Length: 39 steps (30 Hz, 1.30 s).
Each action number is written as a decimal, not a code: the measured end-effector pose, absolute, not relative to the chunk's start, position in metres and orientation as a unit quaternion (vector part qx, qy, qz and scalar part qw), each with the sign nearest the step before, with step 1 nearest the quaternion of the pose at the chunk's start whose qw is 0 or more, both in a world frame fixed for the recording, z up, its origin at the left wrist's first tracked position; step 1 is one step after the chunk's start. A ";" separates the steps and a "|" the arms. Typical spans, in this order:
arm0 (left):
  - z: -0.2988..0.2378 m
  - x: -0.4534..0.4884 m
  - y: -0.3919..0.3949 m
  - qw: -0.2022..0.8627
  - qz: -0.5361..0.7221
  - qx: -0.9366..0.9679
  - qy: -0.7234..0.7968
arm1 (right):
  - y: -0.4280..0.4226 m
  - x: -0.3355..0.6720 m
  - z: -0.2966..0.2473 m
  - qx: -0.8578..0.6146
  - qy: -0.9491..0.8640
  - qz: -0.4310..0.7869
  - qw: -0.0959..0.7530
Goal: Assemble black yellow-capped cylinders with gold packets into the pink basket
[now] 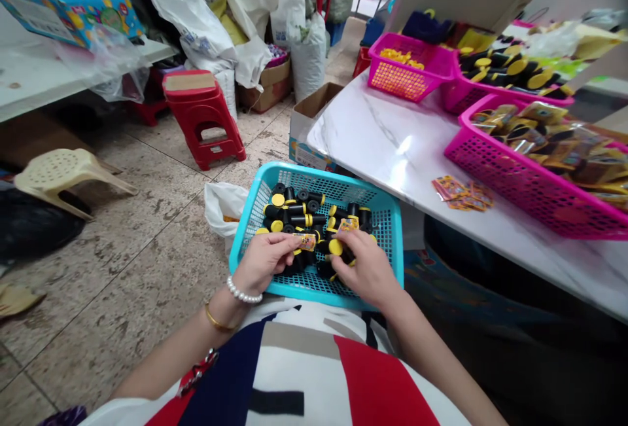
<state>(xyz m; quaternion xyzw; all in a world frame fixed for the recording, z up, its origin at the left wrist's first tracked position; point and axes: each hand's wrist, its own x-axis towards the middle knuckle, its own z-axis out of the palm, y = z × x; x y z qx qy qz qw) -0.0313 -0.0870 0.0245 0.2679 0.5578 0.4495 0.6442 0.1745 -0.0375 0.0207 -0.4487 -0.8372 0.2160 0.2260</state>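
My left hand [267, 256], with a pearl bracelet and a gold bangle at the wrist, pinches a small colourful printed label [307, 241] between thumb and fingers. At the fingertips of my right hand [367, 262] is another small printed label [349, 224]; its thumb is close to a yellow-capped black cylinder [335, 247]. Both hands are over a turquoise plastic basket [398, 243] at my lap. Inside it lie several small black cylinders [316, 220] with yellow caps, jumbled in all directions. My hands hide part of the heap.
A marble-patterned table [373, 135] on the right carries a pile of printed labels [461, 192], a pink basket of wrapped pieces [530, 197], and a pink basket of yellow parts [412, 82]. A red stool [203, 118], a cream stool [63, 171] and white sacks [308, 53] stand on the floor.
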 end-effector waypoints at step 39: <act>0.018 -0.006 -0.092 0.683 0.514 0.222 0.469 | -0.059 0.165 0.012 -0.367 -0.532 0.618 0.448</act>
